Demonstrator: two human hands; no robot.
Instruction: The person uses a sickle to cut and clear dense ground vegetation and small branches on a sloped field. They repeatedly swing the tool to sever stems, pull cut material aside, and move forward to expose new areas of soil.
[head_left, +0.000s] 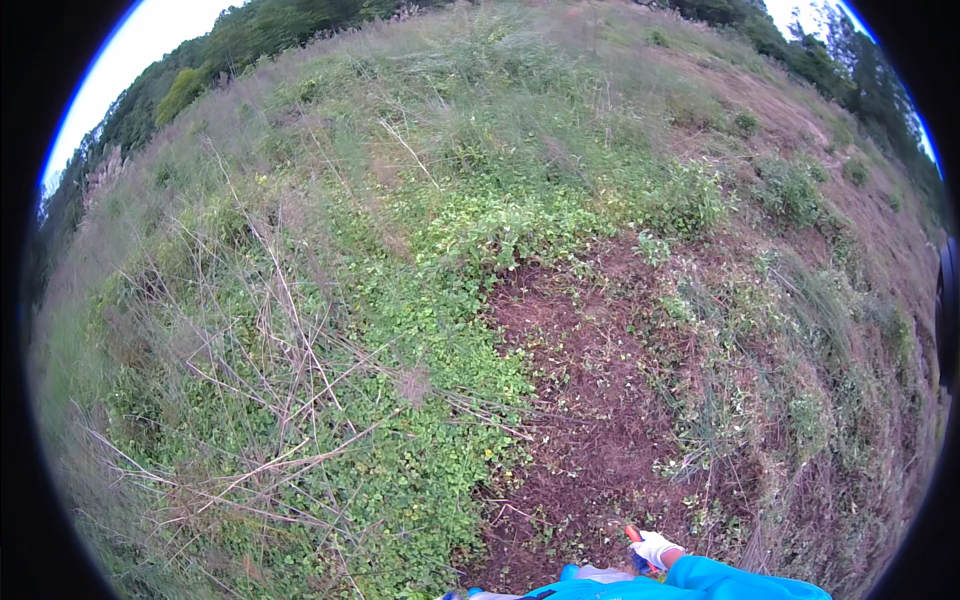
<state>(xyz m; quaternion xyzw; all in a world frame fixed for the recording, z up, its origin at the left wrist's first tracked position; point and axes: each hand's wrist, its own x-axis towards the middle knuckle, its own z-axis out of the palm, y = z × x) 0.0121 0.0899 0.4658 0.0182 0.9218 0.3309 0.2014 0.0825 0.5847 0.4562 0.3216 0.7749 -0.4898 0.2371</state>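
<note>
At the bottom, right of centre, my right hand (656, 549), in a white glove with a blue part, is closed around the orange-red handle (633, 533) of a hand tool. The working end of the tool is too small and blurred to make out. A bright blue sleeve (720, 576) runs from that wrist to the lower edge. The hand is above brown ground strewn with cut stems (600, 420). My left hand cannot be seen; low leafy green plants (442, 450) lie to the left of the bare strip.
Long dry stalks (277, 465) lie tangled over the greenery at left. Heaped cut grass and weeds (750, 382) line the strip's right side. Leafy weeds (502, 232) stand at its far end. Taller grass and trees (285, 22) are beyond, with a brown slope (795, 112) at upper right.
</note>
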